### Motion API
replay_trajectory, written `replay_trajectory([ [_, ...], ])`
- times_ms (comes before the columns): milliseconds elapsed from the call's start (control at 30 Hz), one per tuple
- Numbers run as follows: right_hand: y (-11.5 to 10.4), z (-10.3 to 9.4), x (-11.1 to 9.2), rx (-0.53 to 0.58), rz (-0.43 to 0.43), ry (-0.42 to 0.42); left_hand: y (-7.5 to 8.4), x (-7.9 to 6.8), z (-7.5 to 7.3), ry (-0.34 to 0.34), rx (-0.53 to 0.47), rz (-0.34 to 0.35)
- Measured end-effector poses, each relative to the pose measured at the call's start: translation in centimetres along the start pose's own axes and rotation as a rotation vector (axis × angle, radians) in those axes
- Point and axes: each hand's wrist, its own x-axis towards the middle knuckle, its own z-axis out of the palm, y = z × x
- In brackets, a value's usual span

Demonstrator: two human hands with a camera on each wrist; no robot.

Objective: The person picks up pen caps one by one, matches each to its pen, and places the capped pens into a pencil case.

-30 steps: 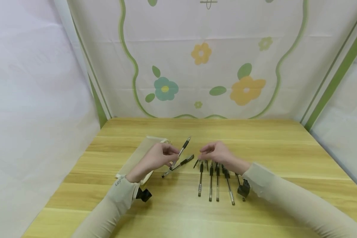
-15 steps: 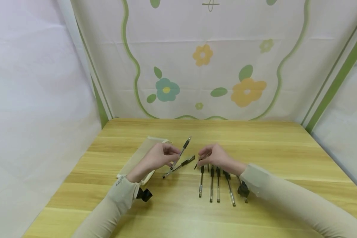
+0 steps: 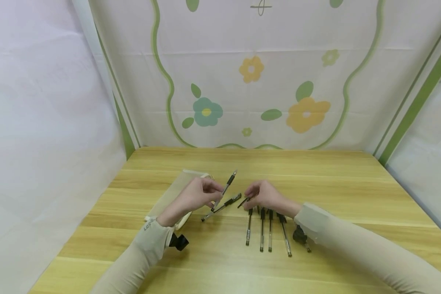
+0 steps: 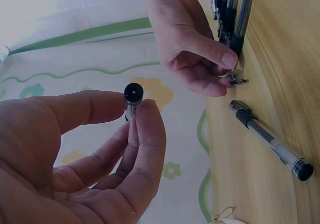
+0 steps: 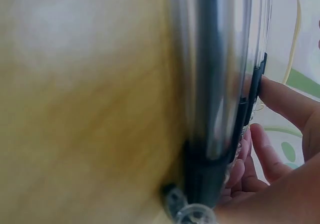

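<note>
My left hand pinches a clear gel pen with a black grip, its bare tip slanting up and away. In the left wrist view the pen's black end faces the camera between thumb and fingers. My right hand pinches a small clear pen cap with a dark clip, low over the table. Between the hands a capped pen lies slantwise. Beneath and in front of the right hand is a row of several similar pens, their far ends partly hidden by it.
A flat beige fabric pouch lies on the wooden table, partly under the left forearm and hand. Patterned cloth hangs behind the table. A black wrist camera overlaps the rightmost pen.
My right hand has come down slightly and taken the pen cap between its fingertips; the cap has turned flatter. My left hand keeps its pinch on the pen. The head view shifted a little.
</note>
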Motion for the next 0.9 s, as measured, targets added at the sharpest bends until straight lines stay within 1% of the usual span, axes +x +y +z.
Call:
replay_trajectory([
  [233,0.28,-0.02,0.3,-0.015,-0.011,-0.006,0.2,-0.11,0.08,-0.003,-0.005,-0.003],
  [633,0.24,0.0,0.56,-0.074,-0.001,-0.018,0.12,-0.07,0.04,-0.009,-0.003,-0.006],
  [900,0.21,-0.07,0.65,-0.081,-0.043,-0.061,0.11,-0.05,0.04,-0.011,-0.001,-0.004],
])
